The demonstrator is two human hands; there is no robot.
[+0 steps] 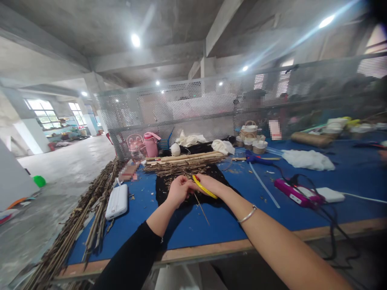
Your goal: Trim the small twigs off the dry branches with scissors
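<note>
Both my hands meet over a black cloth (pixel 169 189) on the blue table (pixel 211 225). My left hand (pixel 178 190) pinches thin twigs at its fingertips. My right hand (pixel 210 185) holds a yellow-handled cutter (pixel 204 187) against the same twigs. One thin stick (pixel 202 209) hangs down from between the hands toward me. A heap of dry twigs and pale bamboo sticks (pixel 187 163) lies just beyond the hands. A silver bangle (pixel 248 215) circles my right wrist.
A white power bank (pixel 117 200) lies left of the cloth. A magenta glue gun (pixel 294 194) with black cords sits to the right, a blue one (pixel 256 159) farther back. Small baskets (pixel 252 139), white cloths and a pink bottle (pixel 150 144) line the perforated screen. Long twig bundles (pixel 81 217) run along the table's left edge.
</note>
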